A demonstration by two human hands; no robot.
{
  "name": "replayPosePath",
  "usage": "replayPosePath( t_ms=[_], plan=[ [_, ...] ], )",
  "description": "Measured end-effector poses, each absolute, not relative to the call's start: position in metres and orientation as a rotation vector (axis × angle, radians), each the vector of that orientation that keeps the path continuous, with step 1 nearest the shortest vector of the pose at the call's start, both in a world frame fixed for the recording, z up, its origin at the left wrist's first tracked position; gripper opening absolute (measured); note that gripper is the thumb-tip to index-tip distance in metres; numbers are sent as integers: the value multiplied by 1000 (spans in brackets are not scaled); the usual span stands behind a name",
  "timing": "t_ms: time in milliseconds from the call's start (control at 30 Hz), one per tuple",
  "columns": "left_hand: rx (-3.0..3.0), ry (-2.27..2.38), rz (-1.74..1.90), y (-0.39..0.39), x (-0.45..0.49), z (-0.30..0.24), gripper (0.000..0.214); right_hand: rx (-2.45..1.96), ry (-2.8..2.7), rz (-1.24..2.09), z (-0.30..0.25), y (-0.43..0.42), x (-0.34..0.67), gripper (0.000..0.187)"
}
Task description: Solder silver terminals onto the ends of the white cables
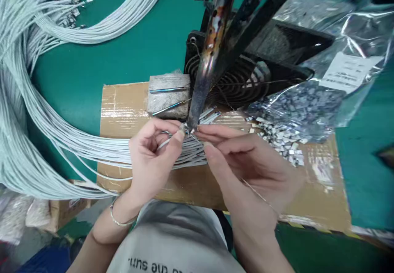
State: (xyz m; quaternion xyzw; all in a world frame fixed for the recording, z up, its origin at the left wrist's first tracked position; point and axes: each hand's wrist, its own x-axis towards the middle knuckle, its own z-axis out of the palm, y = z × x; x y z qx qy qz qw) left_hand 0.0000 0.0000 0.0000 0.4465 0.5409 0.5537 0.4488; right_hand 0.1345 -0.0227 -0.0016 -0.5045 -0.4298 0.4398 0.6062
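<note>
Head view: left hand (154,158) pinches white cable (163,143).

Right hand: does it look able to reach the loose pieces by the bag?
Probably yes: the loose pieces lie close beside the right hand, nothing visible between, though it seems to hold a thin wire.

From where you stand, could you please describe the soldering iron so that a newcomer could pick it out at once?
On the green table, find the brown cardboard with the left hand and right hand above it. The soldering iron slants down to their fingertips from the top of the view. Its perforated, heat-tinted metal sets it apart from the black fan behind it.
</note>
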Motion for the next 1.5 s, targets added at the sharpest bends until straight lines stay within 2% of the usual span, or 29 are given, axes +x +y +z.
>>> replayPosePath(
  t_ms=[1500],
  plan=[
    [1124, 1349, 1354, -1, 1, -4, 14, -1200, -974, 1001, 1, -21, 134, 21]
  ],
)
